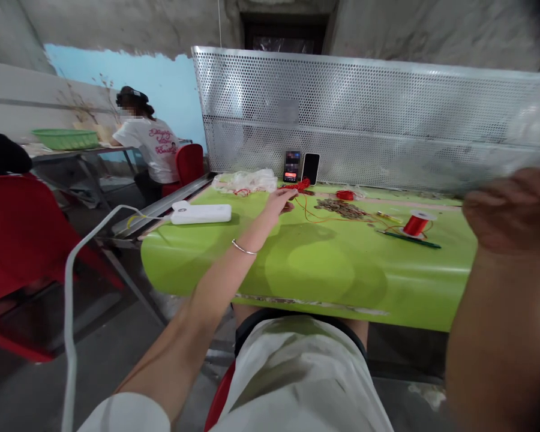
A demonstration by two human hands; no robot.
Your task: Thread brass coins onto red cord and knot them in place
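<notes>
My left hand (pixel 281 201), with a silver bangle on its wrist, reaches over the green tabletop. Its fingers are pinched together on red cord (pixel 302 185), which lies bunched at the fingertips. A thin orange-red thread trails right from there, past a heap of brown coin-like discs (pixel 342 209). At the right edge, raised close to the camera, my right hand (pixel 513 210) is curled closed and somewhat blurred; whatever its fingers may hold is hidden. Below it to the left stands a spool of red thread (pixel 416 224), with a dark green pen (pixel 409 239) lying in front.
Two phones (pixel 312 168) lean against a perforated metal screen (pixel 364 114). A white power bank (pixel 201 213) with a cable lies at the left, near a clear plastic bag (pixel 247 181). A red bundle (pixel 344 195) sits behind the discs. Another person (pixel 155 144) sits at a far-left table.
</notes>
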